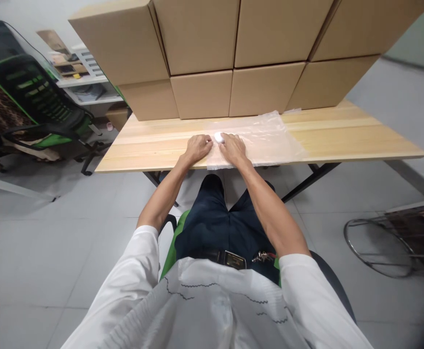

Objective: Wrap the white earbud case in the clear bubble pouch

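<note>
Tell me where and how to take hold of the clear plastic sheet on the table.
Probably pinch the clear plastic sheet at its near-left corner, coming from the person's side: there it reaches the front edge of the table, so a thumb could likely slip beneath. Elsewhere it lies mostly flat, and the right hand is over its left part.

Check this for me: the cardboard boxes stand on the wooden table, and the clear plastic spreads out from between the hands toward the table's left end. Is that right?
Not quite: in the head view, the clear plastic spreads toward the wooden table's right end. The cardboard boxes do stand on it.
</note>
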### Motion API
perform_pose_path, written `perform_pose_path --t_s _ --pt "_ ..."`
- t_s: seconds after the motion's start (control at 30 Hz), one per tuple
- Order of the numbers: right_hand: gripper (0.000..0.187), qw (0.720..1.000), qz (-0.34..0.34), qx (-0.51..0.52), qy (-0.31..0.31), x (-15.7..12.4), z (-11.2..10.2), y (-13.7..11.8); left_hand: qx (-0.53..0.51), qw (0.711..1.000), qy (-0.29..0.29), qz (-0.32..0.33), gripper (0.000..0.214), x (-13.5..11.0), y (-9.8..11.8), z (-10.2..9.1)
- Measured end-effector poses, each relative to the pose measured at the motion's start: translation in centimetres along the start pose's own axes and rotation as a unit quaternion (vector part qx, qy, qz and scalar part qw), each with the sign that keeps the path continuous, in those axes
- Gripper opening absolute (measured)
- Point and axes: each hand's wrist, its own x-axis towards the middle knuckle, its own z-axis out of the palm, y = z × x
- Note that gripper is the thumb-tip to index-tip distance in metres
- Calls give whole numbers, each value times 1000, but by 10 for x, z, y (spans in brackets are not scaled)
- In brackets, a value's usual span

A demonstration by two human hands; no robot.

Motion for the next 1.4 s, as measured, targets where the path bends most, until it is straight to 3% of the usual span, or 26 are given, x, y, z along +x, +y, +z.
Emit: perform_pose_path --t_s 0.13,0.23,0.37,0.5,0.6,1.1,1.27,1.4 --pt "59 1000 6 6 4 -1 -2 -2 -27 999 33 10 49 0 -3 4" --pt "59 1000 9 18 14 1 0 0 -86 993 76 34 66 10 -8 12" --pt "63 998 23 45 31 6 5 7 -138 984 39 106 88 34 -10 29" --pt "72 996 46 78 25 11 5 11 -131 977 -14 168 71 51 -9 40" --pt "74 995 51 84 14 12 2 10 -117 974 -8 194 55 51 -10 41" --pt "57 994 57 93 5 6 -15 -1 -123 975 2 187 57 49 -14 39" --pt "63 997 50 64 6 4 -23 20 -100 983 -25 154 92 49 -14 42" --pt "67 995 81 16 -50 -2 -37 65 -86 985 -43 141 101 50 -12 41"
